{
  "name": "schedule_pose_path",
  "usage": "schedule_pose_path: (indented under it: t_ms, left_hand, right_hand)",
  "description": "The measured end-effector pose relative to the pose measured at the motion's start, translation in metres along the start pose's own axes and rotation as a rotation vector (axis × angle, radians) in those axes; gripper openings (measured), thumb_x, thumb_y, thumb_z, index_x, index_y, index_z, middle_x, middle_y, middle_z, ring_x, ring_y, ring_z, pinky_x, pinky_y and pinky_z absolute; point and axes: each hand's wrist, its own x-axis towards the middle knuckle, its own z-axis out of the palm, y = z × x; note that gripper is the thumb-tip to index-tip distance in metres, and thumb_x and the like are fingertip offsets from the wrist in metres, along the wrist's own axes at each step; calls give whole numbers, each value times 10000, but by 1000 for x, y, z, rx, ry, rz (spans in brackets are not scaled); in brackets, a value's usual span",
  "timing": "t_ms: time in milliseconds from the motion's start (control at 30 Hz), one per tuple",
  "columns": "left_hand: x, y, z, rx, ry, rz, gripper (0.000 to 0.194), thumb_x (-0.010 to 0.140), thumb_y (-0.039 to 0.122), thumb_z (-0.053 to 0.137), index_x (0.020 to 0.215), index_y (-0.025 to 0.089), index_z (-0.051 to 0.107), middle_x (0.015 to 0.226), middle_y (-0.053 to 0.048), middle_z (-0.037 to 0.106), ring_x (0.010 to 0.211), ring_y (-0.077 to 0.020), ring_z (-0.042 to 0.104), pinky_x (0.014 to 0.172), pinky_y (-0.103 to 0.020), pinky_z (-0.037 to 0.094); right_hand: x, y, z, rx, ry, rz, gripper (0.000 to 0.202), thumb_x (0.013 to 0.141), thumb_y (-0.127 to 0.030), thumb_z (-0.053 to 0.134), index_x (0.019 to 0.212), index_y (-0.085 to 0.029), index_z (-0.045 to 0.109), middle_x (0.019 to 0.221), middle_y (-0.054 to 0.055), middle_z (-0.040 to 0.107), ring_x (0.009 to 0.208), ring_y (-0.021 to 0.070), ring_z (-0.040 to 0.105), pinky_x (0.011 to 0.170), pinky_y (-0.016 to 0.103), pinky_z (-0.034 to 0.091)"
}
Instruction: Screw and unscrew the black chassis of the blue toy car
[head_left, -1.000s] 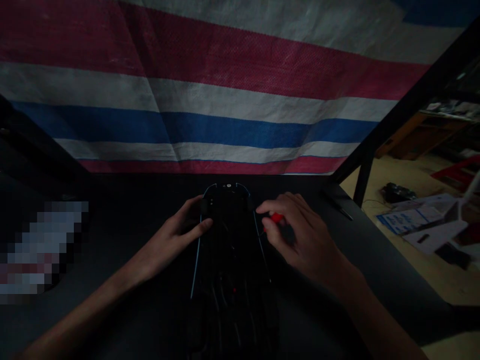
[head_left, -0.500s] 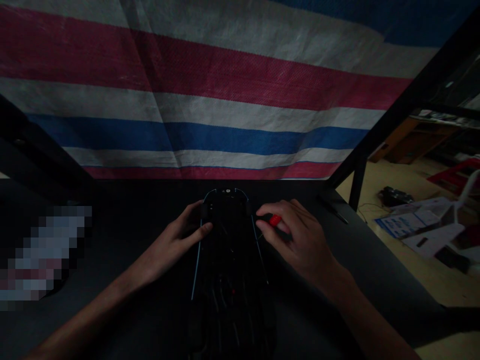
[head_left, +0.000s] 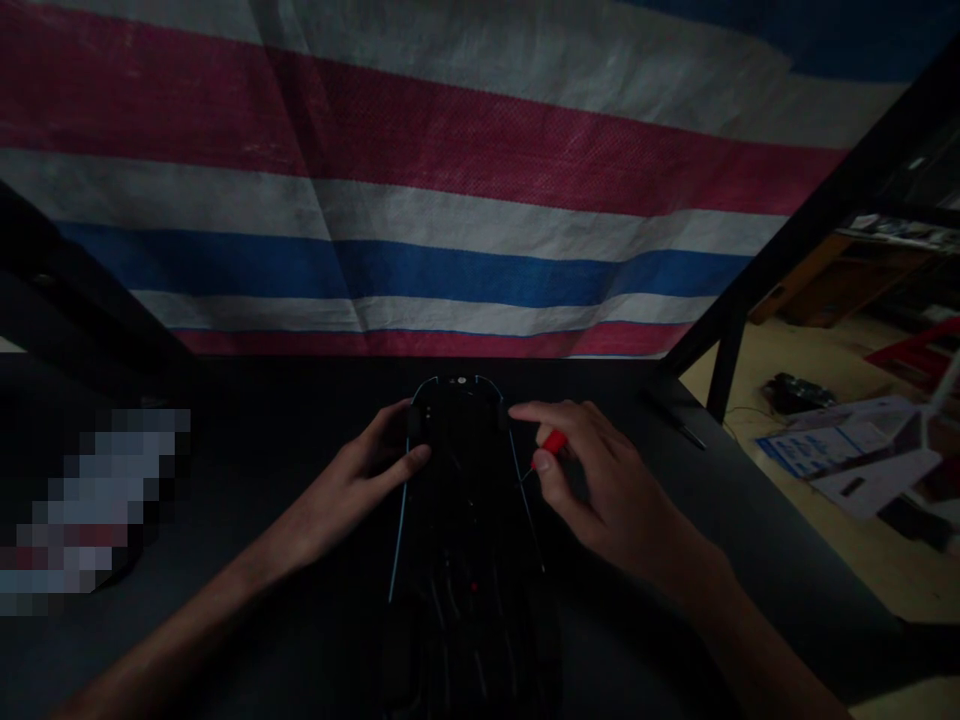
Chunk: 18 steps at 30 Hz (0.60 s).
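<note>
A dark toy car (head_left: 461, 480) with thin blue edging lies on the black table, its underside and wheels facing up. My left hand (head_left: 382, 462) grips its left edge near the front end, thumb on top and the other fingers partly hidden behind the side. Just off the car's right edge, my right hand (head_left: 592, 465) holds a small red-handled screwdriver (head_left: 553, 443) between thumb and curled fingers. The thin shaft points down and left toward the car's edge. My right index finger stretches out close to the front right wheel.
Another screwdriver (head_left: 686, 428) lies near the table's right edge. A blurred-out item (head_left: 105, 500) is on the left. Striped sheeting (head_left: 450, 200) hangs behind the table (head_left: 757, 540) between dark frame posts. White and blue panels (head_left: 832, 445) lie on the floor at right.
My right index finger has straightened and the thumb has dropped lower, showing more of the screwdriver. My left hand keeps its grip on the car. The view has shifted slightly.
</note>
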Motion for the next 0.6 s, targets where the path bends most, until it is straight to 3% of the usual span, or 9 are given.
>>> schedule_pose_path:
  t_ms: [167,333,500,600]
  left_hand:
    - [0,2,-1,28,8,24,831,963,715,628,1619,229,475,1686,-120,530,1547,-399,480,1260,-522,445]
    - [1,-2,-1,9,4,45,728,988,671,645,1601,302,508,1670,-78,556,1542,-398,487,1242,-533,469]
    - [1,-2,-1,-14,-7,37,751,984,671,656,1609,290,491,1681,-89,540,1547,-400,479,1247,-536,462]
    - [0,1,-1,-2,0,36,751,979,676,655,1604,287,501,1657,-82,575,1539,-400,493,1240,-527,475]
  right_hand:
    - [0,3,2,-29,70,-9,194,1066,-114,559,1234,-209,585,1041,29,750,878,158,691,828,313,495]
    - [2,1,-1,25,42,-3,282,1061,-115,490,1311,-190,596,996,32,703,882,175,648,825,329,489]
    - [2,1,-2,8,79,4,183,1064,-118,557,1205,-214,623,914,-9,692,786,146,617,783,309,469]
    - [2,3,-1,-5,72,-17,224,1064,-113,492,1239,-188,610,936,18,679,825,166,619,787,325,466]
